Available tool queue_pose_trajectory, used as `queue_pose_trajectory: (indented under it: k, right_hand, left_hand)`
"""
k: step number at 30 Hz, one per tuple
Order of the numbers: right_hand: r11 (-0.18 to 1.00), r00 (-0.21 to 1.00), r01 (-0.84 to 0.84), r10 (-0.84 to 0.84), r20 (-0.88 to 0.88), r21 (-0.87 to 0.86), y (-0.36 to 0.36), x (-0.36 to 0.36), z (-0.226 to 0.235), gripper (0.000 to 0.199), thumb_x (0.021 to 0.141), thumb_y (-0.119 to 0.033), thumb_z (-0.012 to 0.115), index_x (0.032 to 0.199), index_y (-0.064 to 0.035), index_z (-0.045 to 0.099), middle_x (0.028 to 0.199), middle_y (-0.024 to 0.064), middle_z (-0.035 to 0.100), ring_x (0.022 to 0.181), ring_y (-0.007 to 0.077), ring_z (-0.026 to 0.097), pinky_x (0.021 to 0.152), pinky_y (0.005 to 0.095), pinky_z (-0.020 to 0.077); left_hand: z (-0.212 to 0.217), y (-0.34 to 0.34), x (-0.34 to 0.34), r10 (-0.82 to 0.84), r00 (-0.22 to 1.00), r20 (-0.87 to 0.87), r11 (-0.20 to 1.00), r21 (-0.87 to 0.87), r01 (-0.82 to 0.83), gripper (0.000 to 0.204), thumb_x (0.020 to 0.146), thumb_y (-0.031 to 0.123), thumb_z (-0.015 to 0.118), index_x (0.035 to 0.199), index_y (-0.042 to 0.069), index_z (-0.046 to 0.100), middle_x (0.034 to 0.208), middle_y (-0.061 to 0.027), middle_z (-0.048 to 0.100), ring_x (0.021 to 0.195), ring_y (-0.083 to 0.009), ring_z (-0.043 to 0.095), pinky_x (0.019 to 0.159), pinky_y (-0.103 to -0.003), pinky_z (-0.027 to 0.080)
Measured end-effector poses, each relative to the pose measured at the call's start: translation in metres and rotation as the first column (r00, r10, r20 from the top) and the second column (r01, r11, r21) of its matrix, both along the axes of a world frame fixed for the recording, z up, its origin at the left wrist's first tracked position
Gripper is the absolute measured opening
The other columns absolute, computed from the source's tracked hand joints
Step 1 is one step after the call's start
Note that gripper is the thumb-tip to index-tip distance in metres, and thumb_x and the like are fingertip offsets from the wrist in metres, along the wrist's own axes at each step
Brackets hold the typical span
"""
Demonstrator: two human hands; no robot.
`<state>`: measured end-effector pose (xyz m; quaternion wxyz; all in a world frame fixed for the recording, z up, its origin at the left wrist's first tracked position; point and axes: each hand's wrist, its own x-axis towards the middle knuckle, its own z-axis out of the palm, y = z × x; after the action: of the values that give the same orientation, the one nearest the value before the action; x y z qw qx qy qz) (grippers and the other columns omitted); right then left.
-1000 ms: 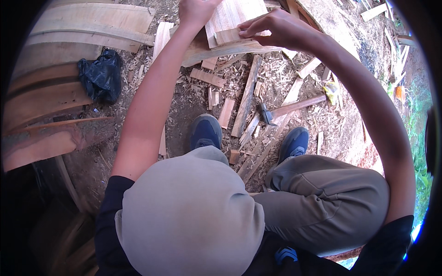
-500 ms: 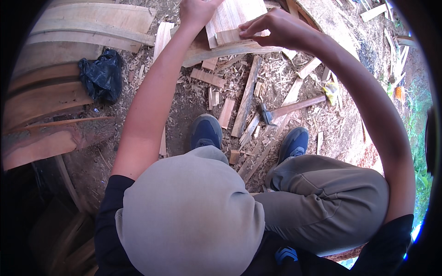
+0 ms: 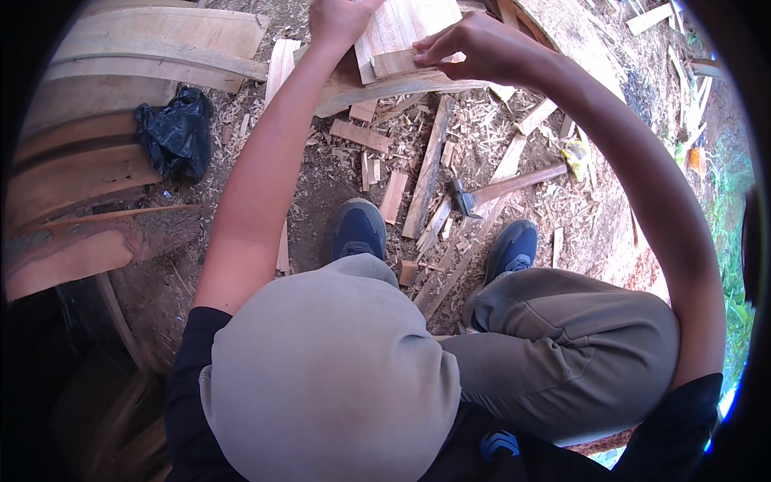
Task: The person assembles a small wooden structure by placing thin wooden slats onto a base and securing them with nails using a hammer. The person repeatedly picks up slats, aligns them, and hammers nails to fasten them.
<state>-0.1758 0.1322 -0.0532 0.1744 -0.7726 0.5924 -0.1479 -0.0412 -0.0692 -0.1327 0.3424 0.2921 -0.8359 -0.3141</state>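
Observation:
A pale, flat wooden board lies at the top of the head view, on a thicker piece of timber. Along the board's near edge sits a small wooden block. My left hand grips the board's left edge, its fingers partly cut off by the top of the picture. The fingers of my right hand are bent and pinch the right end of the small block. On the ground between my hands and feet lies a hammer with a wooden handle.
Wood offcuts and shavings cover the ground around my blue shoes. Long curved planks are stacked at the left, with a black plastic bag by them. A yellow wrapper lies by the hammer handle's end.
Almost nothing differs. Both hands, the board and the small block appear shifted very slightly left and up, along with the rest of the scene.

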Motion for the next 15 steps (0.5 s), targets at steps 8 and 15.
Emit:
queue_pose_trajectory:
  k: [8,15]
  right_hand:
    - [0.999,0.986,0.016,-0.009,-0.164,0.044,-0.003,0.014,0.002,0.013,0.088,-0.005,0.073,0.099,-0.0086,0.08,0.125,0.0119,0.072,0.105,0.0297,0.074,0.089,0.0402,0.0618]
    - [0.991,0.933,0.121,-0.097,-0.348,0.05,0.004,0.028,-0.004,0.029,0.106,-0.025,0.05,0.102,-0.0102,0.075,0.135,0.006,0.067,0.105,0.0311,0.073,0.113,0.0423,0.0503]
  left_hand:
    - [0.005,0.003,0.001,-0.017,1.0,-0.005,0.993,0.114,0.018,0.028,0.085,0.03,0.079,0.101,0.007,0.08,0.1,-0.0181,0.073,0.097,-0.0313,0.071,0.087,-0.038,0.055]
    - [0.007,0.002,0.001,-0.007,1.0,0.013,1.0,0.02,0.007,0.026,0.084,0.028,0.082,0.1,0.009,0.078,0.103,-0.0173,0.074,0.099,-0.029,0.072,0.087,-0.037,0.055]
